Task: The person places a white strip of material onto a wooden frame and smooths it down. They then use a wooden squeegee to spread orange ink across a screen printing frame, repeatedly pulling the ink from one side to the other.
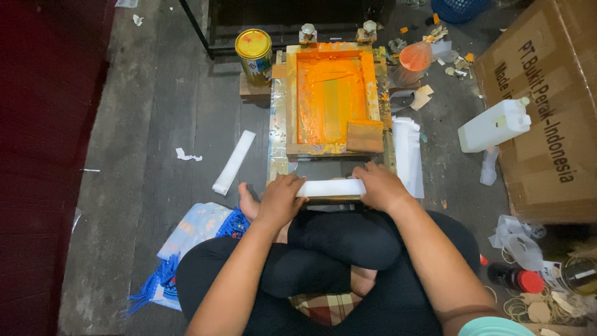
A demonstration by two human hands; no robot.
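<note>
Head view: both hands grip a white folded strip [331, 187] at the near edge of the orange-inked printing frame [333, 99] on the floor, left hand [281, 199] and right hand [379, 185] closed on its ends. It looks light, limp, best held at both ends.

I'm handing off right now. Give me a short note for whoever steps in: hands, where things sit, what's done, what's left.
Left hand and right hand each grip one end of a white strip stack, held flat just below the wooden screen frame.
The frame's mesh is coated in orange ink; a squeegee block rests at its lower right.
More white strips lie right of the frame, one bundle left.
Yellow tin stands top left.
The held stack shows no orange.
</note>
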